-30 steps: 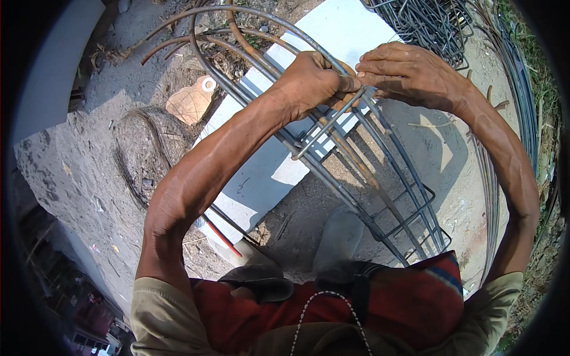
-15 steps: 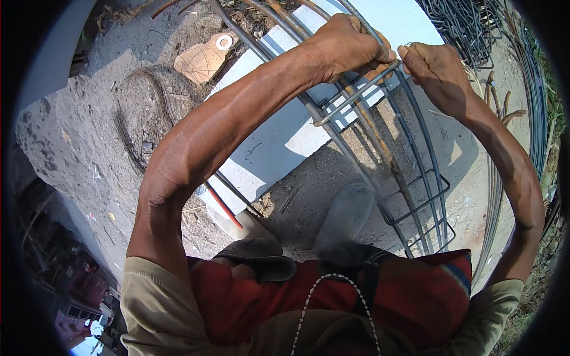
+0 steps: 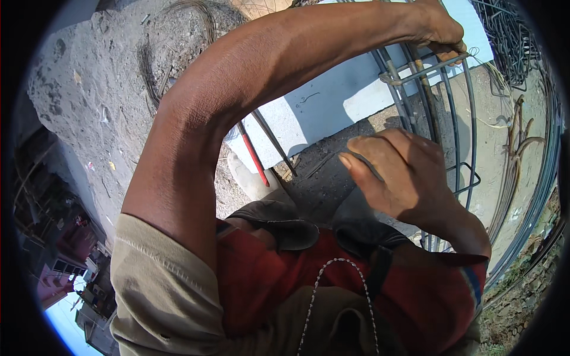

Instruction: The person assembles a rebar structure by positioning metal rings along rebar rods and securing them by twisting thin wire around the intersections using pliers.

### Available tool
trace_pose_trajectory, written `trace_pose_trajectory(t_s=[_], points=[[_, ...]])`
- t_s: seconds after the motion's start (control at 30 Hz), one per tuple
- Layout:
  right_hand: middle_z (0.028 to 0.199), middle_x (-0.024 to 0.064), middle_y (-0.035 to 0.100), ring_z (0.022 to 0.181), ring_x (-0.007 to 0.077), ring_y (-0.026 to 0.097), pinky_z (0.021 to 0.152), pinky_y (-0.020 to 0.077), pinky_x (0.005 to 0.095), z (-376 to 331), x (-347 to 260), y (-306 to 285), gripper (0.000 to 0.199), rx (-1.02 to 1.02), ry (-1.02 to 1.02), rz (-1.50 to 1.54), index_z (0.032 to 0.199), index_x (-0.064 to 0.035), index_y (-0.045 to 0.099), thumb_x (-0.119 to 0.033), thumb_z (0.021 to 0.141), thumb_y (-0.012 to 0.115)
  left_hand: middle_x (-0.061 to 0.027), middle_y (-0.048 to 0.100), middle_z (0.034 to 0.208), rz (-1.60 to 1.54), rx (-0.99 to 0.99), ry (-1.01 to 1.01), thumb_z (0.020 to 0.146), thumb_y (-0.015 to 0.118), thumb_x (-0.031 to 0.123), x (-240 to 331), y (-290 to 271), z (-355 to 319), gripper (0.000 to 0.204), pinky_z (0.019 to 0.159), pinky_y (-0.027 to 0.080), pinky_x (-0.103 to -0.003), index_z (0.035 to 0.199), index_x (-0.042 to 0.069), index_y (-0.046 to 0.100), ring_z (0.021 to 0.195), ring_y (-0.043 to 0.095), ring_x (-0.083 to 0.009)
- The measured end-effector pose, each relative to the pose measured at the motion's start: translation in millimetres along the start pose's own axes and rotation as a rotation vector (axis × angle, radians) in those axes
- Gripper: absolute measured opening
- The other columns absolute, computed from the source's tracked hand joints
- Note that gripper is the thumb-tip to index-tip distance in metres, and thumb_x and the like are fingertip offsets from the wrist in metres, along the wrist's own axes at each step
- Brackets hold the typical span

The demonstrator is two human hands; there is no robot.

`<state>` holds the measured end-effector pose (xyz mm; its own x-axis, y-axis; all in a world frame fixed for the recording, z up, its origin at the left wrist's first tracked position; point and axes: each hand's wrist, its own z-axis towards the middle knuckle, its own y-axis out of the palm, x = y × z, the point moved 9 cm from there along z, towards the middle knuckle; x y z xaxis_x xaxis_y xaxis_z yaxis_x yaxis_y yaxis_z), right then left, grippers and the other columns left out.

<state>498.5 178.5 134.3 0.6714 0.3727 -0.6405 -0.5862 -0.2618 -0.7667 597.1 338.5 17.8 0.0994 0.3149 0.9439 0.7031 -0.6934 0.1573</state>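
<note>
A cage of steel rebar (image 3: 428, 95) with square stirrups runs from the top right down toward my legs. At its upper right my left hand (image 3: 442, 26) is closed around a bar by a stirrup corner, its fingers partly hidden. A small loop of thin tie wire (image 3: 473, 52) stands at that corner. My right hand (image 3: 407, 172) hovers over the near part of the cage, fingers curled, thumb apart, with nothing visible in it. Left of it lies a tool with a red handle (image 3: 254, 155) and a dark one; its head is hidden behind my left arm.
A white board (image 3: 320, 113) lies under the cage. Bent stirrups (image 3: 504, 41) are heaped at the top right, and long bars (image 3: 534, 196) run down the right side. Loose thin wire (image 3: 145, 65) lies on the sandy ground at the left. My feet are close below the board.
My right hand has left the stirrup corner and come down and left, its fingers loosening. My left hand stays on the cage. The view has shifted, so the scene sits farther right.
</note>
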Motion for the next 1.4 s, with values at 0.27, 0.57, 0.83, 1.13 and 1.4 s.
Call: trace_pose_trajectory(t_s=[0.27, 0.57, 0.83, 1.13, 1.4], points=[[0.081, 0.0124, 0.059, 0.069, 0.0229, 0.063, 0.049, 0.0511, 0.0311, 30, -27, 185, 0.036, -0.134, -0.049, -0.259, 0.110, 0.0065, 0.049, -0.010, 0.078, 0.054, -0.0185, 0.065, 0.075, 0.019, 0.000, -0.040, 0.078, 0.066, 0.008, -2, -1, -3, 0.018, 0.056, 0.055, -0.027, 0.085, -0.009, 0.063, 0.061, 0.065, -0.0186], [0.070, 0.0192, 0.057, 0.063, 0.0350, 0.059, 0.060, 0.0476, 0.0384, -24, 42, 78, 0.017, -0.215, 0.462, 0.365, 0.084, 0.0058, 0.055, -0.012, 0.083, 0.055, -0.0184, 0.065, 0.075, 0.023, -0.032, -0.057, 0.079, 0.066, 0.008, -1, 2, -6, 0.018, 0.057, 0.056, -0.027, 0.085, -0.009, 0.063, 0.062, 0.065, -0.0187], [0.067, 0.0192, 0.057, 0.062, 0.0286, 0.060, 0.057, 0.0453, 0.0343, -36, 34, 25, 0.009, -0.069, 0.470, 0.034, 0.084, 0.0049, 0.059, -0.004, 0.083, 0.057, -0.0183, 0.065, 0.076, 0.034, -0.045, -0.070, 0.079, 0.065, 0.007, -1, 2, -6, 0.017, 0.057, 0.056, -0.027, 0.085, -0.008, 0.063, 0.062, 0.066, -0.0188], [0.048, -0.0064, 0.035, 0.038, 0.0035, 0.028, 0.037, 0.0244, 0.0218, -156, 33, 102, 0.047, -0.517, 0.800, 1.757, 0.120, 0.0032, 0.053, -0.018, 0.080, 0.066, -0.0181, 0.066, 0.078, 0.006, -0.116, -0.092, 0.081, 0.063, 0.006, -14, 21, 11, 0.014, 0.059, 0.057, -0.029, 0.087, -0.007, 0.063, 0.063, 0.066, -0.0201], [0.053, -0.0025, 0.044, 0.041, 0.0071, 0.041, 0.038, 0.0302, 0.0253, -134, 32, 80, 0.026, -0.915, 0.681, 0.931, 0.112, -0.0055, 0.061, -0.018, 0.089, 0.055, -0.0153, 0.066, 0.078, 0.065, -0.068, -0.116, 0.085, 0.059, 0.008, -12, 3, -1, 0.015, 0.062, 0.057, -0.029, 0.086, -0.006, 0.064, 0.066, 0.066, -0.0183]])
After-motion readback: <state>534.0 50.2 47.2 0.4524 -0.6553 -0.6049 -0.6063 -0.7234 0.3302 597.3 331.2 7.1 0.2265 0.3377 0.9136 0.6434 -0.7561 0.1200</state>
